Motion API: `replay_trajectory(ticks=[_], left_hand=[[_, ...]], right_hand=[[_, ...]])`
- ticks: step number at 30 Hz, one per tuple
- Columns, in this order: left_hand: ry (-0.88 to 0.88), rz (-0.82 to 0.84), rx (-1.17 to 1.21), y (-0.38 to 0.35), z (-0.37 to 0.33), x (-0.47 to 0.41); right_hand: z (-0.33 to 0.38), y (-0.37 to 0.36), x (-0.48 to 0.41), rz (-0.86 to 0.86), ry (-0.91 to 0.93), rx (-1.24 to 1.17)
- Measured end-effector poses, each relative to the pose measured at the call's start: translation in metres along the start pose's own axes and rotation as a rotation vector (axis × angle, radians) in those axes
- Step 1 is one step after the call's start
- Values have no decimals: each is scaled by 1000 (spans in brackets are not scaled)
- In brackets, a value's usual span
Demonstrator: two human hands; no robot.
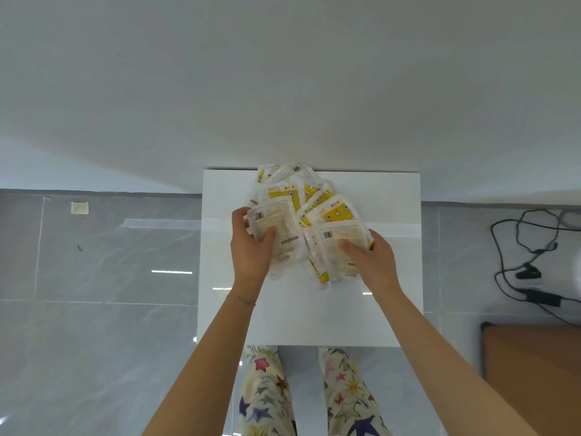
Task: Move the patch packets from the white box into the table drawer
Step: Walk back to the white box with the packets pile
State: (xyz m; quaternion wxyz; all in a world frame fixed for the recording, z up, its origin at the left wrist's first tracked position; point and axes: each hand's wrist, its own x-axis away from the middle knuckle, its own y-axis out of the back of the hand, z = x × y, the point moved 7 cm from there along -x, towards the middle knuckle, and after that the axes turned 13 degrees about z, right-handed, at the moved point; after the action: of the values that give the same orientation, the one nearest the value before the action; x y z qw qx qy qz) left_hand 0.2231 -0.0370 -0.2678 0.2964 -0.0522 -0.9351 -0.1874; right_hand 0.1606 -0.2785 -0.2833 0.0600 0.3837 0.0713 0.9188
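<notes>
Yellow-and-white patch packets (309, 212) lie heaped in the white drawer (390, 272); left hand (251, 247) and right hand (374, 259) each grip packets at the near edge.

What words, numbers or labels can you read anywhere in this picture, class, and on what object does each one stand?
None can be read.
Patch packets: printed lines, a barcode and small marks on the yellow bands, all too blurred to read.
Packet in the left hand: text block and barcode, illegible.
Packet under the right hand: the same, illegible.
White table, floor, black cable: no writing visible.
</notes>
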Motion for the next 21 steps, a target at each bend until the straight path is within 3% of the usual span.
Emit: replay_trajectory(ticks=[9, 15, 21], left_hand=[[199, -12, 115, 11, 27, 28], [232, -1, 220, 18, 40, 65], [158, 3, 352, 38, 24, 111]], right_hand=[[-4, -2, 36, -40, -19, -72], [5, -17, 64, 29, -34, -147], [30, -29, 100, 118, -13, -162]])
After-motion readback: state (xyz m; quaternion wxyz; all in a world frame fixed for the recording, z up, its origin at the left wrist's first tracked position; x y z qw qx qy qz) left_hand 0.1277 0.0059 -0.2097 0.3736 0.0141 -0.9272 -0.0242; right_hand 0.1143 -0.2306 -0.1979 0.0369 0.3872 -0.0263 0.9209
